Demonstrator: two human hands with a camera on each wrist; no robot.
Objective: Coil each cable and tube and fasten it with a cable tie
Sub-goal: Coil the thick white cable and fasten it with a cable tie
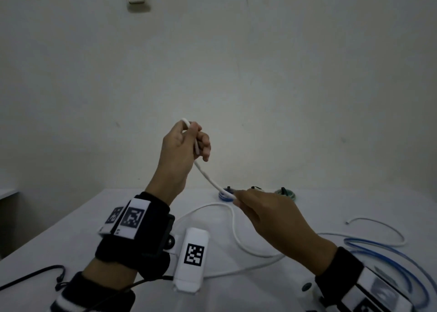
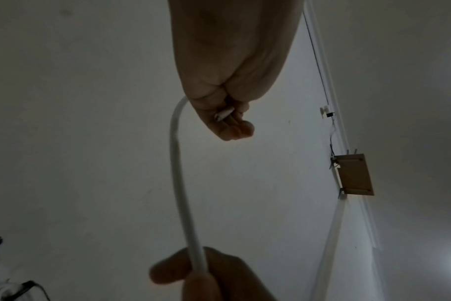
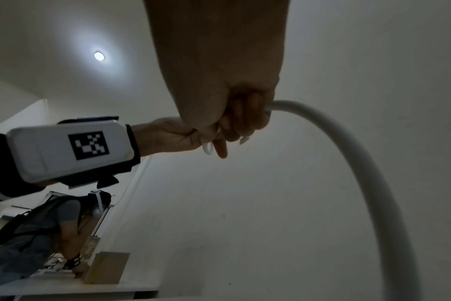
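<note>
My left hand (image 1: 189, 141) is raised above the white table (image 1: 78, 229) and grips the end of a white cable (image 1: 208, 178), folded into a small loop at its top. In the left wrist view the cable (image 2: 179, 183) runs from that curled left hand (image 2: 227, 120) down to my right hand (image 2: 201, 270). My right hand (image 1: 238, 199) pinches the same cable lower down. The rest of the cable trails in a loop on the table. In the right wrist view the cable (image 3: 361, 163) arcs away from my right hand (image 3: 245, 118).
A blue tube (image 1: 387, 259) lies in loose loops at the right with a thin white cable (image 1: 378, 224) beside it. Three small coiled bundles (image 1: 224, 194) sit at the table's far edge. A black cable (image 1: 30, 276) lies front left. Another person (image 3: 52, 224) bends over behind.
</note>
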